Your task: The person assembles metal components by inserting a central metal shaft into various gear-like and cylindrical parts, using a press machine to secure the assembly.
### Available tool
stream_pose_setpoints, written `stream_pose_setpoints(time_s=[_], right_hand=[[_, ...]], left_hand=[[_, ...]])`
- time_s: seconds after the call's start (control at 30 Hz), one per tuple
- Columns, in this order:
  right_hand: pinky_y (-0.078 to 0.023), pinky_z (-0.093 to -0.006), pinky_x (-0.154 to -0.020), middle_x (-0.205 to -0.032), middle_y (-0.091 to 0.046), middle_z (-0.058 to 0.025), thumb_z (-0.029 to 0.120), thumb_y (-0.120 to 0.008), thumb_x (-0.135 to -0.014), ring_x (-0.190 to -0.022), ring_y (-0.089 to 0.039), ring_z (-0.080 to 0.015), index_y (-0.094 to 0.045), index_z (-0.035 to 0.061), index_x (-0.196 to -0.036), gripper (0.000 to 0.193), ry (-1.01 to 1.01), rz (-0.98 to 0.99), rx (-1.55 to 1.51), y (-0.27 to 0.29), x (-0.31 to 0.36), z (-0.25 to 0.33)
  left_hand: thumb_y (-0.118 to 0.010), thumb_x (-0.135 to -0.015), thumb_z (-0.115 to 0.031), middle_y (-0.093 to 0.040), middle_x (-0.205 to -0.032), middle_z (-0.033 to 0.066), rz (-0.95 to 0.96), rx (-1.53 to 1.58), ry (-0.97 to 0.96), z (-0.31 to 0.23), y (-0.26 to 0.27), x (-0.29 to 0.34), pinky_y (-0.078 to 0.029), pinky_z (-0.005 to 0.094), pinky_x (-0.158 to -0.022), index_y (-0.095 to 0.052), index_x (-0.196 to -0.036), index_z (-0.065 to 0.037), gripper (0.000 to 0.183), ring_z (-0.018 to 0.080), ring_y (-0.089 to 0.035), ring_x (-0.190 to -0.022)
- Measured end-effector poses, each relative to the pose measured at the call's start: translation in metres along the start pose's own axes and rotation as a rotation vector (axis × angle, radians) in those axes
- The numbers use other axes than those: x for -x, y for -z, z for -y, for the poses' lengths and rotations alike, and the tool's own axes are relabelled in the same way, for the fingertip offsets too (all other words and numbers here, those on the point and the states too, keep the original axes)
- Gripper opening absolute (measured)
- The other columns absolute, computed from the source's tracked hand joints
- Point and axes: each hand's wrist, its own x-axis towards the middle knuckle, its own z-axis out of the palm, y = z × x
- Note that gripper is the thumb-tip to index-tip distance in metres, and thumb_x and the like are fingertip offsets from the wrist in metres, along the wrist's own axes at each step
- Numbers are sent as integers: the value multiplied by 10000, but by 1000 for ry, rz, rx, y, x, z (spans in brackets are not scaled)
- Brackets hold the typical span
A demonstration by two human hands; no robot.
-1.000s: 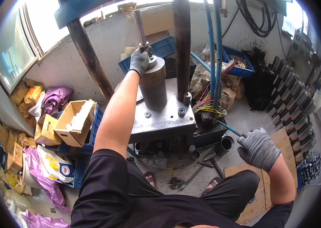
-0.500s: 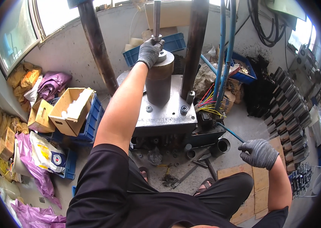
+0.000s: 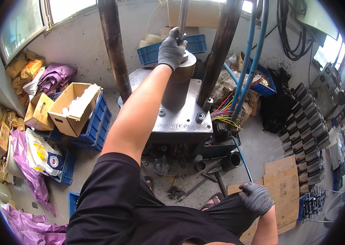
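Observation:
My left hand (image 3: 171, 50), in a grey knit glove, reaches to the press. Its fingers are closed around the lower end of an upright steel rod (image 3: 183, 18), beside a small collar. Just below stands a thick dark metal cylinder (image 3: 176, 92) with a ring-shaped top, on the press's steel plate (image 3: 176, 124). Low on the right, my gloved right hand (image 3: 257, 198) curls at the near end of a thin blue lever (image 3: 244, 159); the fingers partly hide that end.
Two dark columns (image 3: 115, 53) flank the cylinder. Blue hoses (image 3: 248, 61) hang at right. Stacked metal tubes (image 3: 305, 134) and flattened cardboard (image 3: 280, 179) lie right. Blue crates (image 3: 95, 126) with an open carton (image 3: 68, 118) stand left. Loose tubes (image 3: 231, 161) lie on the floor.
My right hand has come down and toward me, and the blue lever has swung the same way. My left hand stays at the rod's lower end. The whole view has shifted slightly.

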Motion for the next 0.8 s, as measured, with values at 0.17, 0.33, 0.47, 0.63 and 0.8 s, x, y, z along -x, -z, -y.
stream_pose_setpoints(time_s=[0.17,0.33,0.47,0.63,0.8], right_hand=[[-598,-439,-844,-1023,-757,-183,199,-746,-879,-944,-733,-383,-772,45,-1082,256,-25,-83,-57,2,-1,7],[-596,-449,-831,-997,-760,-175,206,-736,-881,-920,-735,-374,-769,52,-1066,243,-21,-144,-86,-1,1,4],[-590,-465,-808,-970,-760,-161,211,-714,-883,-899,-731,-370,-767,66,-1034,216,2,-203,-63,-5,2,1],[-588,-466,-798,-939,-748,-169,167,-709,-865,-883,-723,-387,-750,63,-984,163,9,-193,16,-7,2,-3],[-583,-477,-774,-911,-733,-180,140,-717,-847,-860,-709,-407,-731,59,-942,126,12,-186,49,-6,2,-3]], left_hand=[[-747,-972,-181,-778,-1109,152,-9,-87,76,-4,4,2,-576,483,-925,-591,-1322,-198,383,379,-740,-1051],[-751,-969,-192,-780,-1099,155,-35,-108,85,-7,3,1,-575,480,-923,-623,-1281,-195,337,380,-740,-1046],[-786,-949,-212,-783,-1085,133,-16,-101,87,-3,5,-2,-581,454,-908,-612,-1292,-186,386,350,-749,-1033],[-791,-947,-243,-790,-1083,112,-18,-13,79,-1,4,0,-581,452,-914,-626,-1275,-182,372,338,-752,-1040],[-795,-958,-322,-791,-1037,82,-12,21,75,-5,5,0,-584,423,-863,-625,-1273,-173,388,286,-764,-948]])
